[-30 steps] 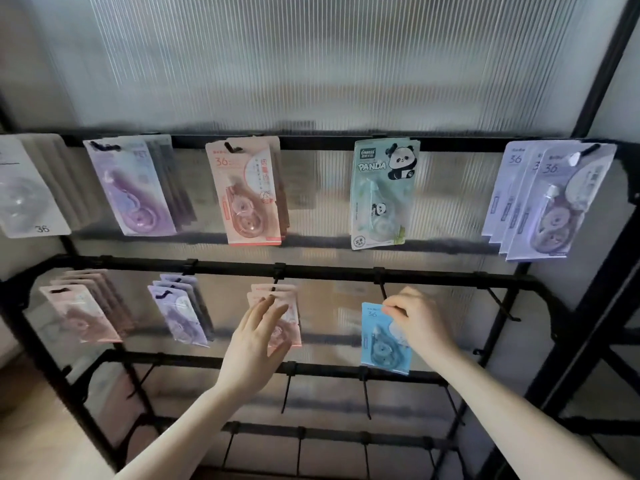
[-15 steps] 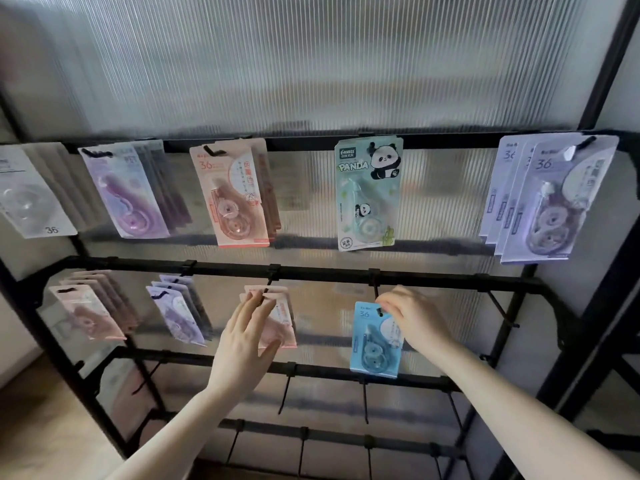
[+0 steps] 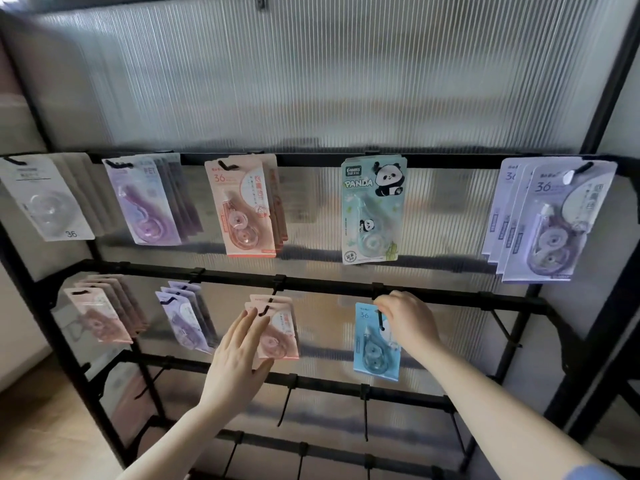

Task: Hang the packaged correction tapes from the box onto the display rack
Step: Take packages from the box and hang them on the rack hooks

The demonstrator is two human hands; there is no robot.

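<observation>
Hanging on a second-row hook of the black display rack (image 3: 450, 299): one blue correction tape pack (image 3: 374, 344), right hand (image 3: 408, 323) pinching its top. Left of it, pink packs (image 3: 277, 330), with left hand (image 3: 239, 358) flat, fingers straight, against them.

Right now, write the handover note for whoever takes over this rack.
Right hand: pinching the top of the blue pack at its hook on the middle rail; whether it is fully seated is unclear.
Left hand: open, fingers flat by the pink packs on the neighbouring hook.
Done: top rail and four middle hooks carry packs.
Left: the middle rail's far-right hook and the lower-rail hooks are bare. The box is out of view.
</observation>
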